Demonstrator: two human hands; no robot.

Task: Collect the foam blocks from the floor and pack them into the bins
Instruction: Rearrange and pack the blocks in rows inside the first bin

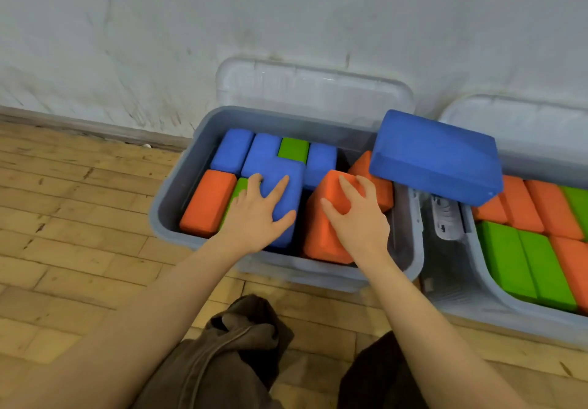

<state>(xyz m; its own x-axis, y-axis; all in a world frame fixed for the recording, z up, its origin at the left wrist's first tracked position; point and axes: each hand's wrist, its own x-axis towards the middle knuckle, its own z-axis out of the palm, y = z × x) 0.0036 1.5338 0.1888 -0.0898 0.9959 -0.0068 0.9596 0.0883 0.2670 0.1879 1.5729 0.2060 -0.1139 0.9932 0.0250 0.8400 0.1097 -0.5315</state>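
Note:
A grey plastic bin (178, 205) stands against the wall, holding several blue, orange and green foam blocks on end. My left hand (259, 216) lies with spread fingers on top of a blue block (286, 182) in the bin's front middle. My right hand (356, 217) grips the top of a tilted orange block (321, 233) just to the right of it. A large blue block (436, 157) lies flat across the rims between this bin and a second bin (496, 300) on the right, which holds orange and green blocks.
Clear lids (311, 87) lean against the white wall behind both bins. Wooden parquet floor (79, 217) spreads to the left and in front. My knees in brown trousers (241, 345) are at the bottom of the view.

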